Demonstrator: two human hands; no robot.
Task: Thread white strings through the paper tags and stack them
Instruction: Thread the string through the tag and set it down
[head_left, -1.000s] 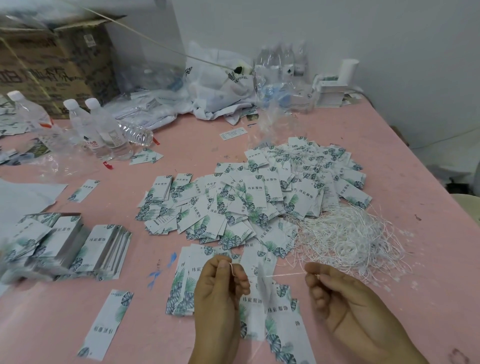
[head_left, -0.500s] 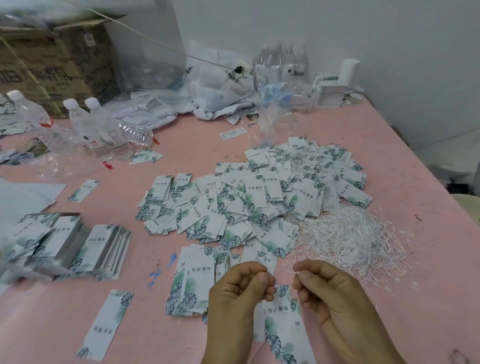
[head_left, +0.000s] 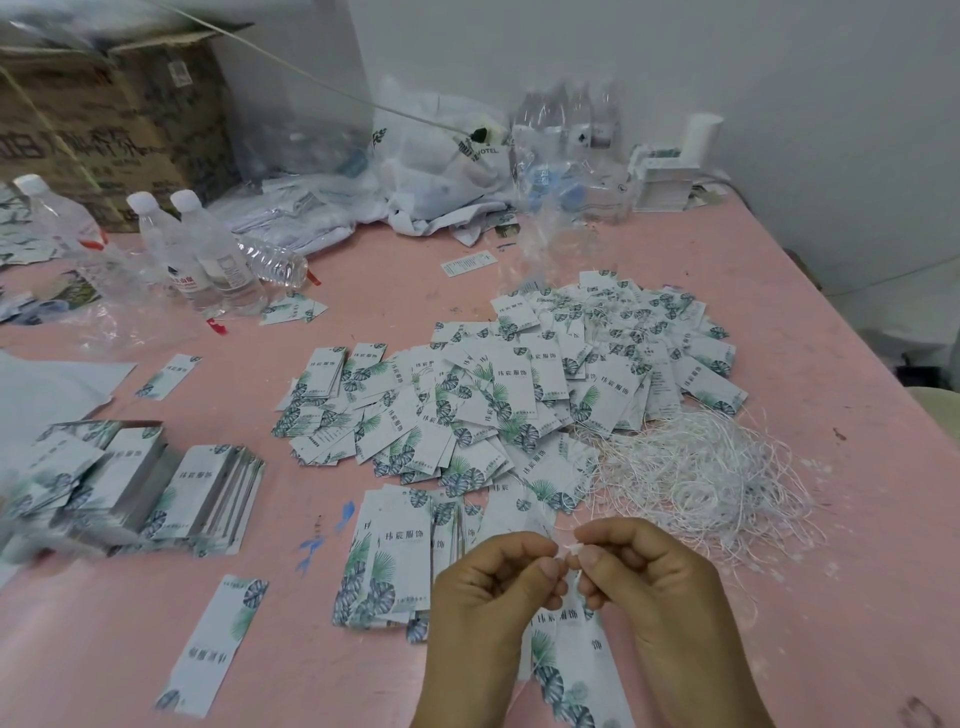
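Bench: pink bench (head_left: 519, 249), white wall behind.
String: white string (head_left: 567, 552) pinched between both hands' fingers.
Left hand (head_left: 488, 613): fingers curled, pinching it.
Right hand (head_left: 660, 597): likewise.
Tag (head_left: 571, 654): directly below the fingers, long axis toward the person.
String pile (head_left: 701, 478): beyond the right hand.

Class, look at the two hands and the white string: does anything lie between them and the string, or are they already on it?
Nothing visible stands between. The left hand and right hand meet fingertip to fingertip, both pinching the thin white string above a leaf-printed paper tag on the pink table.
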